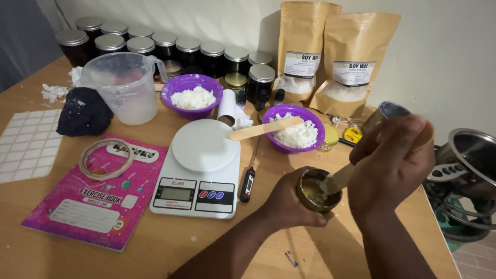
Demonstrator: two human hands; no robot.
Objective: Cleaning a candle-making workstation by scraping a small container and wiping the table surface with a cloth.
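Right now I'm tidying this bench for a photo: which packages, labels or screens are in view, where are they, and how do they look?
Two brown pouches: upright against the back wall, white labels, clear windows.
Kitchen scale: table centre, white, grey blank screen, round platter.
Exercise book: front left, pink cover, white label panel.
Sticker sheet: far left, white squares.

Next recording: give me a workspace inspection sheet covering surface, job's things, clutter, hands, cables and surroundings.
Surface: wooden table, white crumbs scattered.
Job's things: small round gold tin, yellowish wax inside; flat wooden stick dipped in it.
Clutter: white digital kitchen scale, two purple bowls of white flakes, clear plastic jug, pink notebook, black probe thermometer, dark lidded jars, brown paper pouches.
Hands: left hand grips tin; right hand holds stick.
Cables: nothing seen.
Surroundings: white wall, metal pot at right.
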